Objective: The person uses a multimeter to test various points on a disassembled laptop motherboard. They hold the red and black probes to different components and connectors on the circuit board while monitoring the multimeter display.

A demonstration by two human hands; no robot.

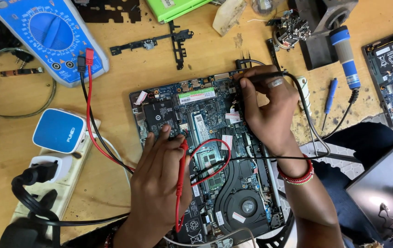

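Probes down on the opened laptop (214,151), which lies in the middle of the wooden counter (113,69). Left hand (159,179) pinches the red probe (180,183) between its fingers, tip on the board's near-left area. Right hand (267,110) pinches the black probe (263,77) at the far edge. Both leads run left to the blue meter (45,32). A power strip (63,179) lies on the near left, a blue-handled soldering iron (345,55) far right.

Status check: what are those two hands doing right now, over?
Left hand pinching red probe on laptop motherboard. Right hand pressing black probe at board's top edge. Probe leads cross board.
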